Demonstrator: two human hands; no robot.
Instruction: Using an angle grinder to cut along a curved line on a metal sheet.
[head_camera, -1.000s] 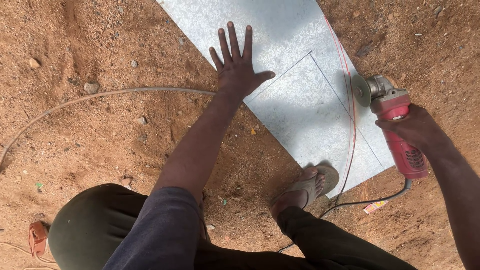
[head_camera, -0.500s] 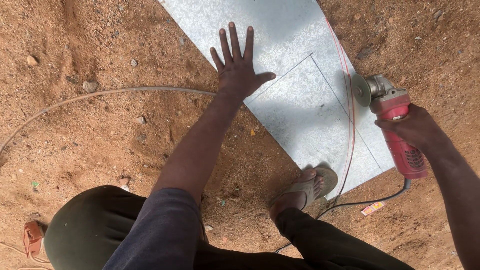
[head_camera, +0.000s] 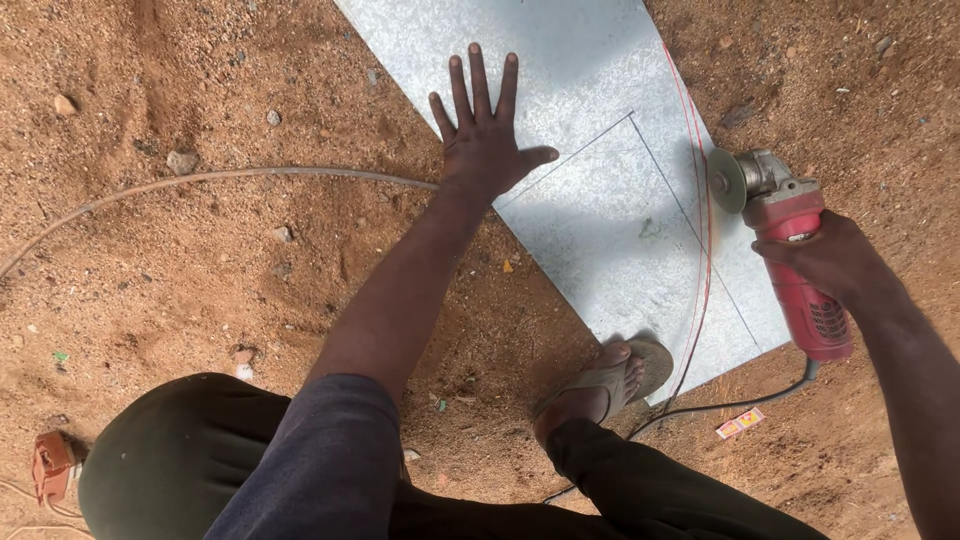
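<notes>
Partly, the right hand (head_camera: 830, 262) hides the grinder (head_camera: 790, 250).

Single head-worn view, looking steeply down from above the metal sheet (head_camera: 600, 180). Close range: sheet fills upper centre, cut off at top edge. Wearer's own knees and sandalled foot (head_camera: 605, 385) just below the sheet. Bare dirt ground (head_camera: 200, 260) either side.

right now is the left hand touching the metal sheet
Touching. The head view shows the left hand pressed flat, fingers spread, on the metal sheet near its left edge, no gap visible under the palm.
</notes>
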